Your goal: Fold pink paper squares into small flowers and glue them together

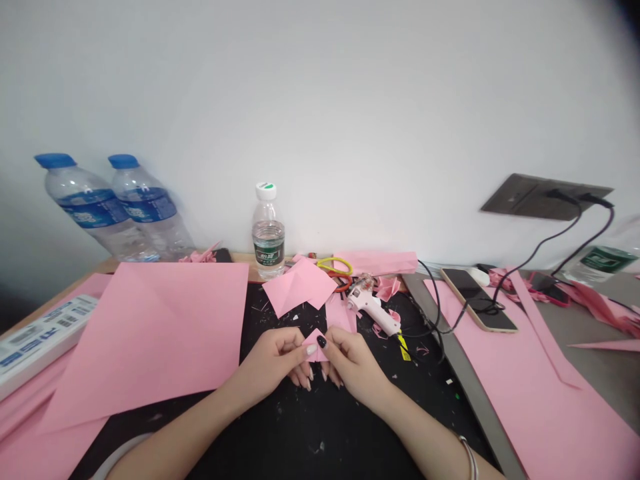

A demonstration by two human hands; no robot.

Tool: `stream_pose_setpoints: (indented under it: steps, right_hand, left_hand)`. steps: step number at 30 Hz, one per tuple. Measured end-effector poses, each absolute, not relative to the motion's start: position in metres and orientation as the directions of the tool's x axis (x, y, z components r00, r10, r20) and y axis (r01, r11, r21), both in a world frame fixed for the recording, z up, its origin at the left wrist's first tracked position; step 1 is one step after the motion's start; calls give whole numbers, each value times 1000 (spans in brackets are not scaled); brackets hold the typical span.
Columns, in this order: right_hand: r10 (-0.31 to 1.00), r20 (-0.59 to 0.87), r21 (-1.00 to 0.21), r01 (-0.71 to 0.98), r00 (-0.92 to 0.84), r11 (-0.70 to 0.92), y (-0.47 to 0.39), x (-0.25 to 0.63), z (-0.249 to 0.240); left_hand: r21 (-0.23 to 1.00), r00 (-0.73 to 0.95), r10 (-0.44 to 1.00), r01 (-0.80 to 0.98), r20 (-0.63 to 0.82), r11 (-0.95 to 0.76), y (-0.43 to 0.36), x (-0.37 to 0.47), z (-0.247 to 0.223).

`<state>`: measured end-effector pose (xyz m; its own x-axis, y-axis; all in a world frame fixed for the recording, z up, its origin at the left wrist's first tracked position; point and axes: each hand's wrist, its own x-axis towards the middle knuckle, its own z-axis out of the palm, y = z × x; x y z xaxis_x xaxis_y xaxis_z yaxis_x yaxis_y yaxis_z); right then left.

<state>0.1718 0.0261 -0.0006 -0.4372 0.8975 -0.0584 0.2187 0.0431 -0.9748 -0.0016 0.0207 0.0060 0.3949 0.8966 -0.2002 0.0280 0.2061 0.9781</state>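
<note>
Over blk surface [280, 433] w/ scraps [295, 318], pale wall [320, 120] behind, L hand [275, 360] & R hand [356, 365] pinching pink paper [313, 338]

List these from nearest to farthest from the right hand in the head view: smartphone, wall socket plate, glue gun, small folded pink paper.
1. Small folded pink paper: between the fingers of the right hand and left hand.
2. Glue gun: just beyond, slightly right.
3. Smartphone: farther right.
4. Wall socket plate: far right, on the wall.
</note>
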Motion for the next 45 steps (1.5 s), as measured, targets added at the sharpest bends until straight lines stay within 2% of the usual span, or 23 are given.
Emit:
stream_pose_setpoints:
  steps: [6,14,24,29,32,35,39,45]
  right_hand:
    - [890,-38,-972,223,-455,73,26,173,0]
    - [886,68,-907,341,-459,246,24,172,5]
    - [890,133,-831,440,-435,340,26,172,4]
    - [914,230,-852,385,-336,356,30,176,1]
    - [867,342,-807,360,-362,468,32,177,2]
    - [805,409,-726,381,-430,573,33,178,2]
    - [775,465,-649,431,-428,627,32,179,-1]
    - [776,485,-639,443,-403,629,32,178,-2]
  left_hand:
    - [985,430,889,6,-158,172,21,-4,5]
    - [985,455,875,117,-166,126,18,-1,11]
    - [978,444,871,90,-209,189,16,0,10]
    - [966,349,903,33,-251,256,19,0,11]
    - [956,294,918,-44,-265,290,18,-1,11]
    - [935,320,908,-136,-272,328,16,0,10]
    - [909,367,884,-185,-289,374,15,1,10]
    - [894,380,872,-197,-309,403,14,1,9]
